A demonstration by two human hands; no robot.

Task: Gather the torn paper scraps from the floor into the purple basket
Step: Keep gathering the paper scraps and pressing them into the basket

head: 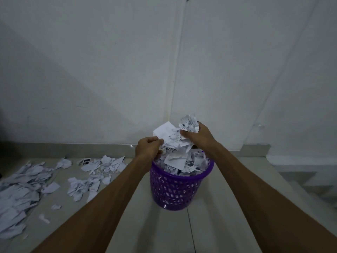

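Note:
A purple perforated basket [175, 190] stands on the tiled floor, heaped with torn white paper above its rim. Both my hands are over its top. My left hand [148, 147] grips scraps at the basket's left rim. My right hand [197, 133] grips a bunch of paper scraps [173, 136] held above the heap. More torn paper scraps [23, 187] lie spread over the floor at the left, and a smaller pile of scraps [85, 185] lies closer to the basket.
A white wall [109, 70] rises just behind the basket, with a grey skirting along its foot. At the right a white ledge [299, 161] juts out. Bare floor tiles [215, 225] lie in front of the basket.

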